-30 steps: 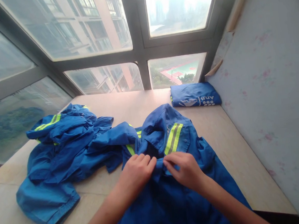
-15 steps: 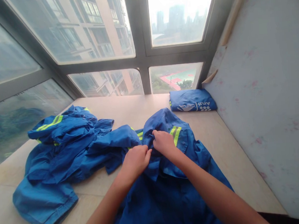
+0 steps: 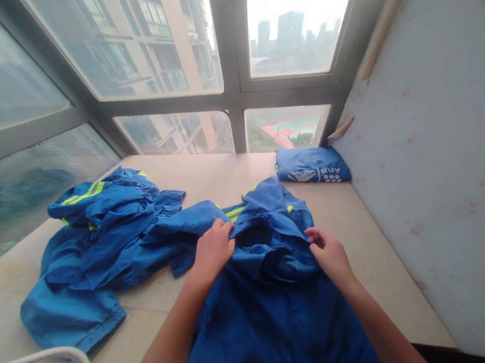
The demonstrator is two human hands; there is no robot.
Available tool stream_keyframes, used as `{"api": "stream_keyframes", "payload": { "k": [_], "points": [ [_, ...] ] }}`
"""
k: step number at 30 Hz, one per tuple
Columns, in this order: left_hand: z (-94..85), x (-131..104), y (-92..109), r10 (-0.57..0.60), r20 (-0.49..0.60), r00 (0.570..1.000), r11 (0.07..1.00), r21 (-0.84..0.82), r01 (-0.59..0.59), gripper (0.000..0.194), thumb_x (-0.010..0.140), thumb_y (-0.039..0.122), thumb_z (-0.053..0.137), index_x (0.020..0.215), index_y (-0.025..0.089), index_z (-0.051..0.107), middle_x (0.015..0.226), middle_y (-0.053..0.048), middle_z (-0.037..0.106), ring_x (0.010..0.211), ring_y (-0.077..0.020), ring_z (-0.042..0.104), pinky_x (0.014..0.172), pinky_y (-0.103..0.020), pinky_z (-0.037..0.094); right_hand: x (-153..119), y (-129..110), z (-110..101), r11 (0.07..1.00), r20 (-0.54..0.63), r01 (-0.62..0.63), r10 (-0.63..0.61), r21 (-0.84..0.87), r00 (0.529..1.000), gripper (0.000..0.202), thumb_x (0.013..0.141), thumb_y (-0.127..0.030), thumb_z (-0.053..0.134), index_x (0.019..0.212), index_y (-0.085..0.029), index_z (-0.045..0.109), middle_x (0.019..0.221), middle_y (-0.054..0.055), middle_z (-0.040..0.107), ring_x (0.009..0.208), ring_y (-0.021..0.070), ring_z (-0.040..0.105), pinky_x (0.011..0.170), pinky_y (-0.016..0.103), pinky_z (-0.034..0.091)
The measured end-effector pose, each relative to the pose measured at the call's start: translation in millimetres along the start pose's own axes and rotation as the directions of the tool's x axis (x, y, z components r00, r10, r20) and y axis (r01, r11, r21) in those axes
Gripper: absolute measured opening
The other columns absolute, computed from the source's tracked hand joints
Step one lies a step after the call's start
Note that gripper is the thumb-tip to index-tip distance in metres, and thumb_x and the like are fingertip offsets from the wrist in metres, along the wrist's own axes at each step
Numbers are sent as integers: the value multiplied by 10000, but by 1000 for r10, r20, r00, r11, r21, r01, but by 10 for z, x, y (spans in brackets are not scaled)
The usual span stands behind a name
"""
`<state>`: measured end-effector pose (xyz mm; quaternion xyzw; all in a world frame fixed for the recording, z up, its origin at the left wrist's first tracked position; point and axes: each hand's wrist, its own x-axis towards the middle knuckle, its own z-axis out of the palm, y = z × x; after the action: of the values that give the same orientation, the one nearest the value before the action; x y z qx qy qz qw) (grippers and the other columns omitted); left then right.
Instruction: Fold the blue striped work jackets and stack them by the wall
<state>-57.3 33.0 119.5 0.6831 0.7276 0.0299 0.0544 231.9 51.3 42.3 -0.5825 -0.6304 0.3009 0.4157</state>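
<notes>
A blue garment point(image 3: 273, 313) with yellow-green stripes lies spread in front of me, its upper part bunched around a dark opening. My left hand point(image 3: 214, 245) is closed on the cloth at the left side of that opening. At the right side, my right hand point(image 3: 328, 250) pinches the garment's edge between thumb and fingers. Another crumpled blue garment point(image 3: 100, 243) with similar stripes lies to the left, and cloth reaches from it toward my left hand.
A folded blue garment point(image 3: 312, 165) with white lettering lies at the back right of the pale ledge point(image 3: 378, 249). Windows stand behind, and a papered wall point(image 3: 446, 160) rises on the right. A white tube point(image 3: 67, 352) curves at the lower left.
My right hand has moved right, away from my left hand, and the cloth between them is spread wider. My left hand has shifted slightly left and up.
</notes>
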Motion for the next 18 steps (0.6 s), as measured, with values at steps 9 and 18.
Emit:
{"api": "stream_keyframes", "payload": {
  "k": [9,18],
  "points": [
    [13,-31,-35,-2,45,999,996,-92,7,296,846,260,517,1127,246,612,1065,-80,704,943,-266,675,759,-317,461,212,-610,214,730,278,465,-373,-501,885,423,820,-165,582,1235,-234,624,1220,127,611,1134,300,538,917,401,470],
    [-217,-79,-269,-37,-71,997,888,-460,1,227,840,298,506,920,206,697,907,-48,730,845,-218,660,753,-288,451,793,-578,71,994,199,64,-81,90,977,232,874,-290,538,983,-216,729,928,42,743,865,216,670,775,331,509]
  ]
}}
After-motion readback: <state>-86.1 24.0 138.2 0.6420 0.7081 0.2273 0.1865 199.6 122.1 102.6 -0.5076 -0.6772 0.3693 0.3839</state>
